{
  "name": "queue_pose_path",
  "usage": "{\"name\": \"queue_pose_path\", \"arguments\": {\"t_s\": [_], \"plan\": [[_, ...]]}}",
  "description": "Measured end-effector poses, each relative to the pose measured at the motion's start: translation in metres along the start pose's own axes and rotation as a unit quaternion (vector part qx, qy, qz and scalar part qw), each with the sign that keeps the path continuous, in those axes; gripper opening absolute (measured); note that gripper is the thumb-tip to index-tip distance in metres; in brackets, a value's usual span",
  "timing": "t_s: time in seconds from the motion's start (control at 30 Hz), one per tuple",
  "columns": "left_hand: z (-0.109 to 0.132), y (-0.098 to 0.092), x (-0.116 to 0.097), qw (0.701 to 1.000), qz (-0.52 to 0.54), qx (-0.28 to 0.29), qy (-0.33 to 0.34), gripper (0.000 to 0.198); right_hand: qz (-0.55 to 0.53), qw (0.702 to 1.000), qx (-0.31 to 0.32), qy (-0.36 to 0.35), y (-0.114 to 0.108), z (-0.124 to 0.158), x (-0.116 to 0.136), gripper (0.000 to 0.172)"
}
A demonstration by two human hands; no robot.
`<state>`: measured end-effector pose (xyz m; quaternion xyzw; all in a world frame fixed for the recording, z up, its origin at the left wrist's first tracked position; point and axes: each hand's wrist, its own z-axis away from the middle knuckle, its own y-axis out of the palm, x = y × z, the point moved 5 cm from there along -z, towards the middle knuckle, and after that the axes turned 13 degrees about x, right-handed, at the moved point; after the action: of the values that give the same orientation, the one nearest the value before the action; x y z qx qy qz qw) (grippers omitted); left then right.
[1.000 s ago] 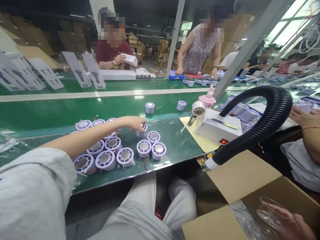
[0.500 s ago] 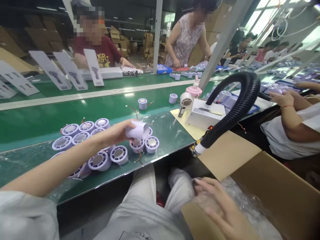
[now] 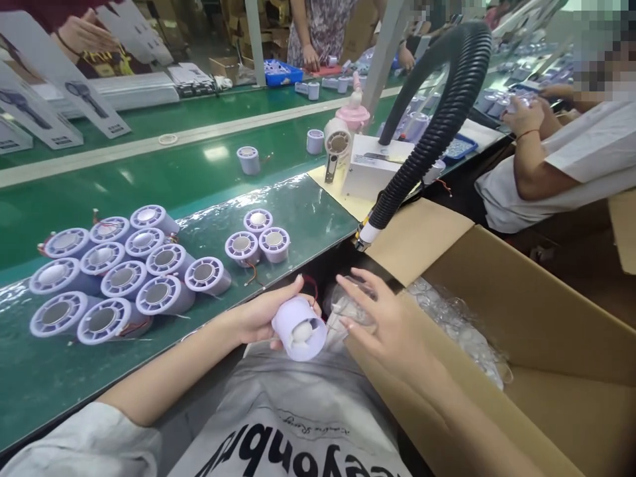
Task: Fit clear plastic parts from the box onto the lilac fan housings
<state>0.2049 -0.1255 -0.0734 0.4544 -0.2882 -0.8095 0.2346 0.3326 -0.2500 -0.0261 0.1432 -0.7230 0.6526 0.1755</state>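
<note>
My left hand [image 3: 263, 313] is closed around a lilac cylindrical fan housing [image 3: 299, 330], tilted with its open end toward me and a white hub with blades inside. A thin red wire loops up behind it. Just to the right, my right hand [image 3: 390, 321] curls its fingers around a clear plastic piece [image 3: 346, 306], whose exact shape is hard to make out. On the bench's left side stand several similar lilac fan housings [image 3: 124, 278] with round silver centres. A smaller group of three fan housings [image 3: 242, 246] is nearer the middle.
An open cardboard box [image 3: 541, 298] at right holds clear plastic pieces [image 3: 457, 324]. A black flexible hose [image 3: 467, 79] arches over its flap from a white unit [image 3: 372, 165]. A handheld fan [image 3: 338, 142] stands beside it. Co-workers' hands [image 3: 527, 116] are at right and across the green belt.
My left hand has brought the fan housing from over the bench down in front of my body. My right hand has risen out of the box with a clear plastic piece. The view has tilted down.
</note>
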Motion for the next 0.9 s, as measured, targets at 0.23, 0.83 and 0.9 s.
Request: {"name": "queue_pose_path", "arguments": {"t_s": [0.23, 0.83, 0.9], "plan": [[-0.016, -0.013, 0.016, 0.994, 0.084, -0.059, -0.041, 0.063, 0.075, 0.997, 0.000, -0.029, 0.019, 0.023, 0.012, 0.051], [0.011, 0.015, -0.017, 0.784, -0.573, -0.167, 0.173, 0.052, -0.284, 0.953, 0.093, 0.047, 0.022, -0.002, -0.003, 0.024], [0.008, 0.010, -0.013, 0.763, -0.592, -0.161, 0.204, 0.064, -0.323, 0.941, 0.065, 0.079, 0.021, -0.002, -0.006, 0.023]]}}
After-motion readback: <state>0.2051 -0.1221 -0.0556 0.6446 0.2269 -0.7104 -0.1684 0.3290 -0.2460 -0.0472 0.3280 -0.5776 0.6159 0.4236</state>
